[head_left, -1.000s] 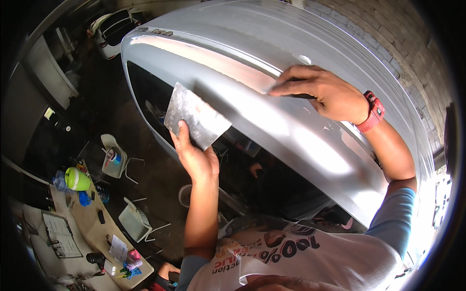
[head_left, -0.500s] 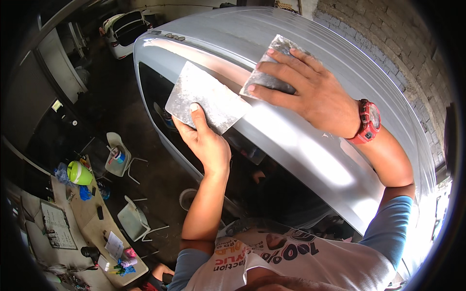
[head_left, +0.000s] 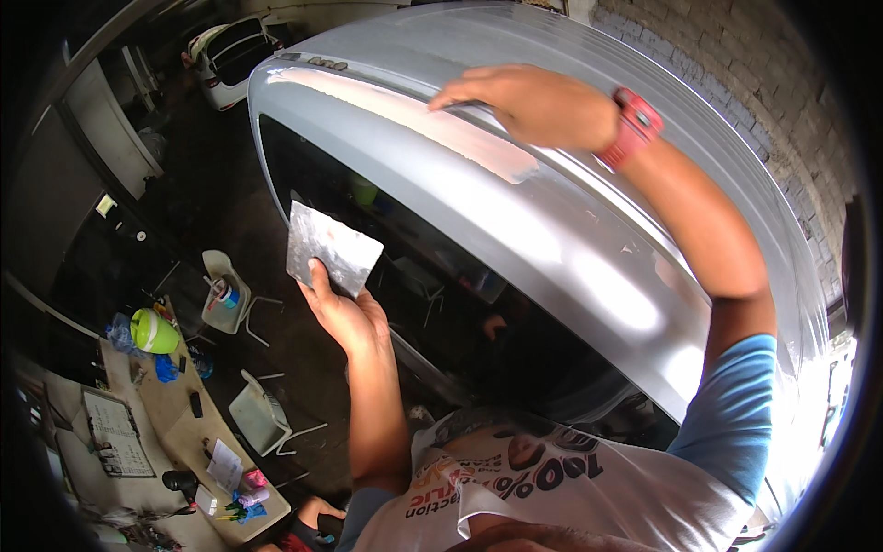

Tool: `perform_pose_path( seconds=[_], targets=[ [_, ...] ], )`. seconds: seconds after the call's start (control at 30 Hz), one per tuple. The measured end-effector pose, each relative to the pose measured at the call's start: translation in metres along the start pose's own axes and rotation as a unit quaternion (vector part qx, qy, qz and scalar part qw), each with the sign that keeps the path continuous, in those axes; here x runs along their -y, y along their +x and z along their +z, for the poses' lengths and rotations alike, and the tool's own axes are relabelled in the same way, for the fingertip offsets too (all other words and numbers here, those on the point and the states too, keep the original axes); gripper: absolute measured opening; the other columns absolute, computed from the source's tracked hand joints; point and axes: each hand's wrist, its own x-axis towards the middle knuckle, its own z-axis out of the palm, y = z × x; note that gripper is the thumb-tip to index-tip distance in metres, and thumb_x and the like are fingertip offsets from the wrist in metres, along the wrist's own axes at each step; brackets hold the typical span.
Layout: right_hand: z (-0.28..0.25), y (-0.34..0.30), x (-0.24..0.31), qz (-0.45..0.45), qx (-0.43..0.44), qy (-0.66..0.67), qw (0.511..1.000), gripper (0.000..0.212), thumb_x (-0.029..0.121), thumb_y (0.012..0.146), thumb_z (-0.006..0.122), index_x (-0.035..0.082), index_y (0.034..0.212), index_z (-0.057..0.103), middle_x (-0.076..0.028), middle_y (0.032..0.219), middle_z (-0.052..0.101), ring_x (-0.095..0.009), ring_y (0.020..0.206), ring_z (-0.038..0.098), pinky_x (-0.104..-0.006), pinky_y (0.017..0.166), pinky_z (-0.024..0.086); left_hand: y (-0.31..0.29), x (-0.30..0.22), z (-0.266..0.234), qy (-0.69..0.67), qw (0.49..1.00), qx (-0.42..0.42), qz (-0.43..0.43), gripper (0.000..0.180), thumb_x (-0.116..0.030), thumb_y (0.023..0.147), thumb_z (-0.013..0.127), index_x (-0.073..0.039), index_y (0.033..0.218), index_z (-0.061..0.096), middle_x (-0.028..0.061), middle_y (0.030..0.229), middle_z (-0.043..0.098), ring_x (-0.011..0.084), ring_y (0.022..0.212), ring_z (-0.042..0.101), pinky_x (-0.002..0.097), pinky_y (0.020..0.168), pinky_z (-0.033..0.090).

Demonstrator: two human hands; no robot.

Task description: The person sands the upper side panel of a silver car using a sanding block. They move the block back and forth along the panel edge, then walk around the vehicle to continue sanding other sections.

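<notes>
In my left hand [head_left: 345, 313], a flat, square grey putty spreader [head_left: 333, 247] with pale smears is pinched, the thumb lying across its face. It is held up in front of the dark side window of a silver car. My right hand [head_left: 524, 103], with a red watch on the wrist, is over the roof edge, slightly blurred. Under its fingers only the thin dark edge of a second spreader [head_left: 480, 107] shows; the rest is hidden by the hand. A long pinkish filler patch [head_left: 405, 115] runs along the car's roof rail beneath the right hand.
The car's silver roof [head_left: 598, 55] curves away beyond my hands. Down to the left are white chairs [head_left: 258, 414] and a long table [head_left: 184, 423] with a green bucket [head_left: 153, 331], papers and a whiteboard. A white car [head_left: 230, 64] stands farther back; a block wall [head_left: 736, 83] is at right.
My left hand has moved down and left with its spreader, away from the roof. My right hand has shifted up and left and tilted, so its spreader now shows edge-on and more of the filler patch is visible.
</notes>
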Motion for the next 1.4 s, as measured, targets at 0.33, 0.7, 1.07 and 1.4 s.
perform_pose_path(
  seconds=[0.33, 0.7, 1.07, 1.4],
  targets=[
    [0.028, 0.079, -0.035, -0.007, 0.074, -0.017, 0.997, 0.077, -0.013, 0.079, 0.051, 0.023, 0.143, 0.072, -0.011, 0.142, 0.069, -0.035, 0.134, 0.062, -0.0449, 0.109, 0.053, -0.030, 0.002, -0.010, 0.072, 0.996, -0.021, -0.039, 0.048, -0.020, 0.114, 0.060, -0.006, 0.159, 0.049, 0.0110, 0.149, 0.063, 0.0237, 0.134, 0.066, 0.0417, 0.113, 0.057],
    [0.007, -0.037, -0.005, -0.026, 0.060, 0.116, 0.991, 0.080, -0.025, 0.076, 0.052, 0.017, 0.140, 0.075, -0.011, 0.135, 0.066, -0.035, 0.124, 0.064, -0.0455, 0.102, 0.054, -0.028, 0.005, -0.014, 0.080, 0.995, -0.006, -0.051, 0.051, -0.021, 0.113, 0.063, -0.005, 0.159, 0.049, 0.0112, 0.150, 0.063, 0.0242, 0.135, 0.064, 0.0419, 0.115, 0.055],
    [0.004, -0.121, 0.007, -0.037, 0.057, 0.066, 0.996, 0.091, -0.025, 0.064, 0.051, 0.017, 0.141, 0.074, -0.013, 0.142, 0.063, -0.034, 0.135, 0.061, -0.0450, 0.110, 0.054, -0.040, -0.001, 0.006, 0.053, 0.998, 0.024, -0.034, 0.046, -0.022, 0.114, 0.061, -0.004, 0.156, 0.052, 0.0119, 0.149, 0.064, 0.0235, 0.134, 0.065, 0.0406, 0.116, 0.052],
    [0.025, -0.090, 0.123, -0.225, -0.100, -0.065, 0.967, 0.069, -0.002, 0.088, 0.072, 0.028, 0.150, 0.068, -0.014, 0.153, 0.054, -0.037, 0.141, 0.059, -0.0452, 0.111, 0.058, -0.051, -0.025, 0.078, -0.062, 0.984, 0.127, -0.106, 0.042, -0.021, 0.114, 0.061, -0.003, 0.152, 0.054, 0.0127, 0.138, 0.068, 0.0227, 0.123, 0.071, 0.0395, 0.106, 0.060]
  ],
)
